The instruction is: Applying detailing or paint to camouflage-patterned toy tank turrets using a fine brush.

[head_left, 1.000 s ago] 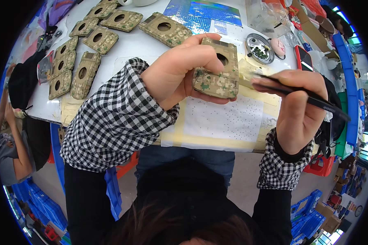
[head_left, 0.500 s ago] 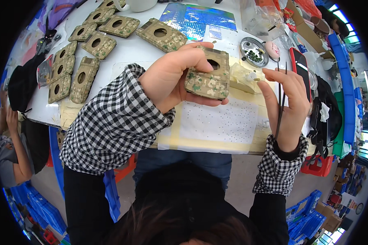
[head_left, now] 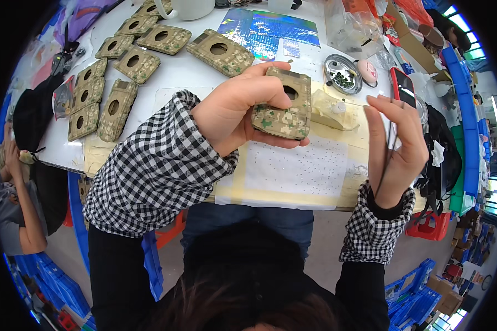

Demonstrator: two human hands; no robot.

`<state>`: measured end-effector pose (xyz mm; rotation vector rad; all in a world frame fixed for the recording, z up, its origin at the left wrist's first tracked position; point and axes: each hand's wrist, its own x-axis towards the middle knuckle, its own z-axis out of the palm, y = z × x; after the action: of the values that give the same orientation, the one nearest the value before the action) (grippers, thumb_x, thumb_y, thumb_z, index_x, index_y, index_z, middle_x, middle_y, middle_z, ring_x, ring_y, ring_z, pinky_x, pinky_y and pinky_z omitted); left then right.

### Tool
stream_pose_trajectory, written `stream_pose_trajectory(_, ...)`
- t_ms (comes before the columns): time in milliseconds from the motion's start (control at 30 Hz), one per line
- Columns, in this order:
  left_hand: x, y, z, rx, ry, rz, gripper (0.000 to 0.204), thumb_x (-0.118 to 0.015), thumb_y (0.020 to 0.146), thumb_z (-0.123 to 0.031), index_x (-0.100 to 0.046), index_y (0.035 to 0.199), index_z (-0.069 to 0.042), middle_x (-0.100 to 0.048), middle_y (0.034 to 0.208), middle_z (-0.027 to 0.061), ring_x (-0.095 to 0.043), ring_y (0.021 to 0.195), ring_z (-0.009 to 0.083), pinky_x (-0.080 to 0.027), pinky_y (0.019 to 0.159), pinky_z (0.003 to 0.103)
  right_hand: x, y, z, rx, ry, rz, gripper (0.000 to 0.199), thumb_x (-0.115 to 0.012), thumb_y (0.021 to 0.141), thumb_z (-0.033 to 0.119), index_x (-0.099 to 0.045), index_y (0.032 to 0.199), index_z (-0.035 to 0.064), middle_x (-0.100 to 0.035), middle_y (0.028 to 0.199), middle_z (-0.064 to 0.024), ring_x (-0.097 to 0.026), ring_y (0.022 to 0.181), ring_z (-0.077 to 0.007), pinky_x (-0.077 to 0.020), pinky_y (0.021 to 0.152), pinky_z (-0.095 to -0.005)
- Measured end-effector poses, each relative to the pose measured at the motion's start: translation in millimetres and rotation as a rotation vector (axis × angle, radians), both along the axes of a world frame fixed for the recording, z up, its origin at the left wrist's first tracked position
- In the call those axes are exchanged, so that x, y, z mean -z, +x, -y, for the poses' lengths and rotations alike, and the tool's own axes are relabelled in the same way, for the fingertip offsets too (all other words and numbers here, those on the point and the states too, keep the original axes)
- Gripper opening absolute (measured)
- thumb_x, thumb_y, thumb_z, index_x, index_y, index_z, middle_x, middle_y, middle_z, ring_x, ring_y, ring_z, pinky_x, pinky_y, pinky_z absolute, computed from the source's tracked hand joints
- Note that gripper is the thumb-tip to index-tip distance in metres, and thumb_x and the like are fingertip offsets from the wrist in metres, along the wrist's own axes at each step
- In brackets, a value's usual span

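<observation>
My left hand (head_left: pixel 226 110) is closed around a camouflage model tank hull (head_left: pixel 281 118), its thumb lying across the top beside a round hole. The hull is tilted up above the table. To the right, my right hand (head_left: pixel 403 146) holds dark thin tweezers (head_left: pixel 385 163) against the palm. Its thumb and forefinger tips come close together; whether a tiny piece sits between them I cannot make out. Between the hands stands a tape-covered block (head_left: pixel 327 115) with a small white nozzle (head_left: pixel 339 106). Below lies a white sheet (head_left: pixel 292 174) dotted with tiny specks, taped down.
Several similar hulls (head_left: pixel 218 51) lie at the far left. A round metal dish (head_left: pixel 358 83) holds small dark green pieces. Beyond are a shiny blue holographic sheet (head_left: pixel 268 27), a white mug (head_left: pixel 193 8) and a red-edged phone (head_left: pixel 403 85). Another person's arm (head_left: pixel 25 204) shows at left.
My right hand has shifted slightly right, and the tweezers now lie lower, along the palm. My left hand and the hull have hardly moved.
</observation>
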<state>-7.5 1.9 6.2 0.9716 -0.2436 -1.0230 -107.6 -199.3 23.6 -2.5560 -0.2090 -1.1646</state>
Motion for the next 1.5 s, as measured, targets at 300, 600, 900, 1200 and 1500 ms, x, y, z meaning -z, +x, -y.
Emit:
stream_pose_trajectory(300,-0.7,-0.6,0.1,0.045,0.007,0.015,0.066,-0.049,0.080,-0.013,-0.022,0.140,-0.008,-0.055,0.116,0.0214,-0.065,0.081,0.0325,-0.056,0.066,0.033,-6.6,0.5,-30.9,-0.375,0.541,-0.235,0.014,-0.048,0.095,0.010,-0.054,0.094,-0.0029,-0.063,0.085,-0.0136,-0.065,0.083,-0.0194,-0.0479,0.079,-0.0287)
stream_pose_trajectory(600,-2.6,-2.7,-0.7,0.042,0.005,-0.002,0.066,-0.049,0.079,-0.013,-0.025,0.140,-0.008,-0.052,0.118,0.0171,-0.065,0.082,0.0313,-0.056,0.069,0.035,1.2,4.5,-32.5,-0.437,0.589,-0.293,0.019,-0.048,0.097,0.017,-0.051,0.094,-0.0016,-0.060,0.088,-0.0116,-0.066,0.082,-0.0197,-0.0500,0.079,-0.0294)
stream_pose_trajectory(900,-2.2,-1.7,-0.8,0.053,-0.004,0.002,0.065,-0.049,0.078,-0.013,-0.026,0.139,-0.008,-0.052,0.118,0.0169,-0.065,0.083,0.0313,-0.056,0.070,0.036,1.0,4.8,-33.4,-0.429,0.606,-0.297,0.018,-0.049,0.096,0.016,-0.051,0.094,-0.0016,-0.060,0.087,-0.0110,-0.066,0.081,-0.0194,-0.0499,0.078,-0.0290)
stream_pose_trajectory(1200,-2.2,-2.3,-0.8,0.051,-0.002,0.004,0.065,-0.048,0.078,-0.013,-0.026,0.139,-0.008,-0.053,0.117,0.0178,-0.066,0.082,0.0320,-0.056,0.070,0.036,2.1,5.0,-32.8,-0.416,0.569,-0.292,0.018,-0.049,0.096,0.015,-0.052,0.093,-0.0017,-0.060,0.087,-0.0107,-0.066,0.081,-0.0189,-0.0501,0.077,-0.0284)
stream_pose_trajectory(1500,0.1,-0.7,-0.4,0.061,-0.020,0.006,0.067,-0.049,0.079,-0.013,-0.023,0.141,-0.008,-0.054,0.116,0.0227,-0.065,0.083,0.0330,-0.057,0.066,0.033,1.4,4.3,-23.3,-0.304,0.669,-0.157,0.014,-0.050,0.095,0.010,-0.053,0.093,-0.0032,-0.062,0.085,-0.0102,-0.065,0.079,-0.0176,-0.0500,0.076,-0.0270)
